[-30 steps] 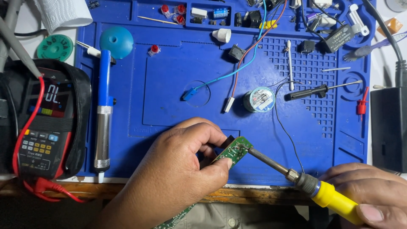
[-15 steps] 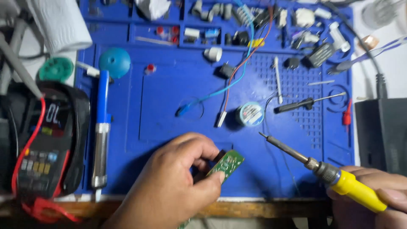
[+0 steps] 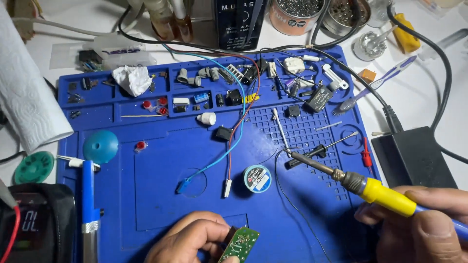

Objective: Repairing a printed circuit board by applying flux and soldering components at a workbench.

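A: The left hand point(image 3: 192, 241) pinches a small green circuit board point(image 3: 239, 244); the right hand point(image 3: 421, 224) is closed round a yellow-handled soldering iron point(image 3: 363, 186).

B: Between them, just above the board, a round solder spool point(image 3: 256, 178) with a white-and-red label lies on the blue mat point(image 3: 161, 195).

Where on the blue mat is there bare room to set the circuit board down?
The widest bare patch on the blue mat lies between the desoldering pump, the blue clip lead and the left hand. A smaller one sits between the solder spool and the right hand. The top compartments and gridded area are crowded.
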